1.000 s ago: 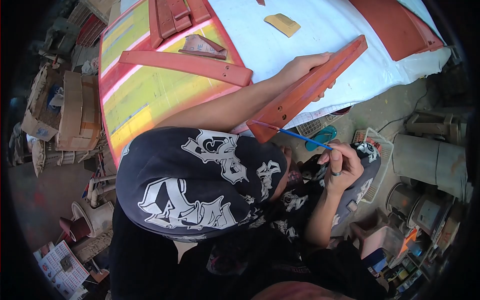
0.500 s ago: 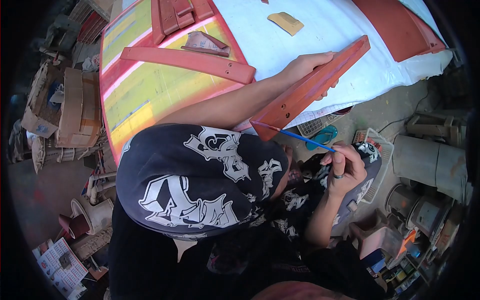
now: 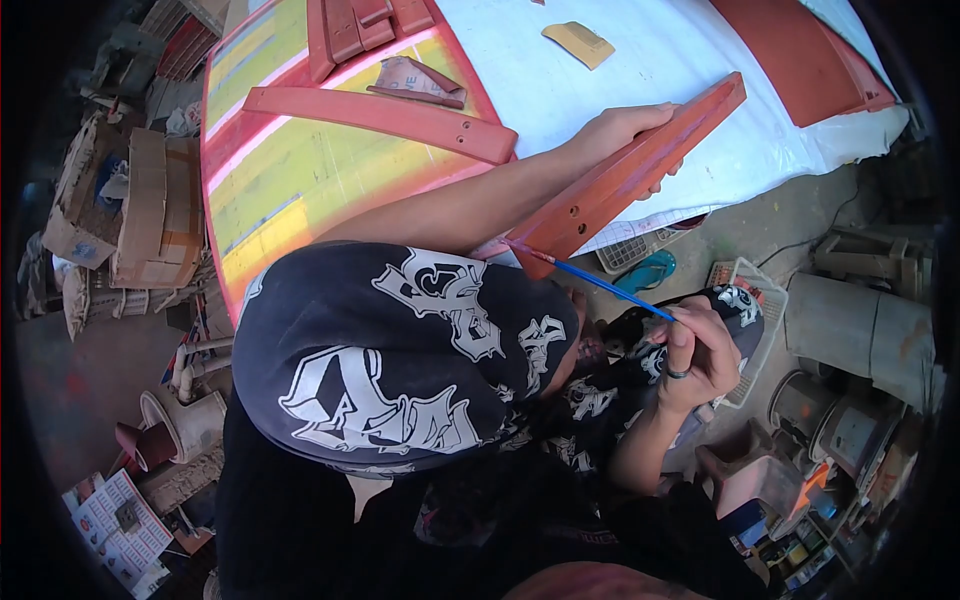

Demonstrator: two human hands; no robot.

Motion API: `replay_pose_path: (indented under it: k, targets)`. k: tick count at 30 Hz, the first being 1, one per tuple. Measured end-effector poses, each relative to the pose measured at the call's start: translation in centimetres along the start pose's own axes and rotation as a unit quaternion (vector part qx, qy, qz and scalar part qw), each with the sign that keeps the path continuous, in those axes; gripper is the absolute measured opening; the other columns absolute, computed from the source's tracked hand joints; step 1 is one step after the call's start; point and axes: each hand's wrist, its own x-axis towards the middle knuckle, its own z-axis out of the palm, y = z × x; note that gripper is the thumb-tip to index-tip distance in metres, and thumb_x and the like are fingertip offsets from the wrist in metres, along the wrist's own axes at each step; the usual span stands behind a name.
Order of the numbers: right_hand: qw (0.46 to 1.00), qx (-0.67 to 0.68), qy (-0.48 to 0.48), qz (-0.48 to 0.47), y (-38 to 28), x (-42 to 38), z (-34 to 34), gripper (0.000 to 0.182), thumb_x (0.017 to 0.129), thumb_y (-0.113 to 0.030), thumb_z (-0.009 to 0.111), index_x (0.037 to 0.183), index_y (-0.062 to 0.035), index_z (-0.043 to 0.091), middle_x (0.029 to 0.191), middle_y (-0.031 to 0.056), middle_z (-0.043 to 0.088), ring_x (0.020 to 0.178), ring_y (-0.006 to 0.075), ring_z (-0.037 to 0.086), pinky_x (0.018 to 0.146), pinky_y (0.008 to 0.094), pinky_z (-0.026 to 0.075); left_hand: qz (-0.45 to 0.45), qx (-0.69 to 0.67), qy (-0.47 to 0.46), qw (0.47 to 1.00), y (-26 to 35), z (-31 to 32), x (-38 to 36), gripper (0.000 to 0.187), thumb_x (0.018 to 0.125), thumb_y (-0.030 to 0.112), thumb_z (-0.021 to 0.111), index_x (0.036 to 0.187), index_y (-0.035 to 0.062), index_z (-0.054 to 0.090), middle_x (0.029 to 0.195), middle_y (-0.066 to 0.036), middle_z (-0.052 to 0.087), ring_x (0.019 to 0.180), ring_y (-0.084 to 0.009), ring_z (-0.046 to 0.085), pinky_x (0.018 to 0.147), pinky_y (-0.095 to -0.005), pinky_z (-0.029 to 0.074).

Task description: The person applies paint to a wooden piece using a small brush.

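The red bar [image 3: 632, 172] is clasped by the left hand [image 3: 630, 124] at two o'clock, seemingly steadied for the brush [image 3: 610, 289] pinched in the right hand [image 3: 705, 350].

- Bare grey floor [image 3: 800, 205] at far right, softly lit
- Worn cardboard boxes [image 3: 150, 215] piled at left
- A printed sheet [image 3: 125, 530] lies near left
- A teal slipper [image 3: 648, 272] on the floor, left of a pale plastic crate [image 3: 777, 322]
- A big grey container [image 3: 835, 315] at right, cluttered shelving [image 3: 815, 562] nearer
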Motion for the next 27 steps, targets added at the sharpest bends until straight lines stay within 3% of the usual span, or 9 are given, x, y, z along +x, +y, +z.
replay_pose_path:
  k: [7,13,16,24,27]
  targets:
    - [0.996,0.031,0.048,0.063,0.4,-0.4,-0.5,0.012,0.085,-0.002,0.067,0.093,0.0072,0.065,0.069,0.0116,0.063,0.055,0.0161,0.059,0.061,0.0295,0.045,-0.005,-0.006,0.005,1.000,0.1,0.1,-0.1,0.038,0.101,0.039,0.037,0.105,0.0067,0.057,0.080,-0.009,0.059,0.057,-0.0163,0.057,0.047,-0.0288,0.045]
    - [0.999,0.034,0.001,0.008,1.1,-0.3,-0.3,0.013,0.086,-0.001,0.065,0.094,0.0087,0.063,0.072,0.0142,0.062,0.055,0.0160,0.059,0.056,0.0252,0.046,-0.003,0.002,0.004,1.000,0.0,0.0,0.0,0.038,0.101,0.038,0.037,0.106,0.0067,0.057,0.080,-0.009,0.060,0.057,-0.0161,0.057,0.047,-0.0292,0.046]
    - [0.994,0.060,0.048,0.074,1.2,-0.5,-0.2,0.013,0.087,-0.002,0.064,0.094,0.0090,0.063,0.073,0.0143,0.062,0.055,0.0157,0.058,0.055,0.0239,0.045,-0.008,0.001,0.006,1.000,0.1,0.0,-0.2,0.038,0.101,0.038,0.036,0.107,0.0069,0.057,0.080,-0.008,0.060,0.057,-0.0159,0.057,0.048,-0.0291,0.046]
    - [0.988,0.100,0.053,0.107,2.6,-1.0,0.2,0.011,0.088,0.000,0.063,0.094,0.0093,0.064,0.073,0.0145,0.062,0.056,0.0156,0.059,0.054,0.0239,0.047,0.000,-0.012,-0.014,1.000,0.1,0.0,-0.3,0.039,0.102,0.040,0.035,0.113,0.0077,0.055,0.083,-0.008,0.060,0.060,-0.0146,0.057,0.050,-0.0284,0.048]
    - [0.985,0.097,0.075,0.123,2.7,-1.0,0.2,0.010,0.088,0.001,0.062,0.094,0.0092,0.064,0.072,0.0134,0.062,0.057,0.0155,0.060,0.054,0.0240,0.047,-0.020,0.021,0.029,0.999,0.5,0.9,-0.9,0.043,0.103,0.041,0.033,0.122,0.0062,0.049,0.083,-0.004,0.056,0.055,-0.0070,0.048,0.047,-0.0208,0.039]
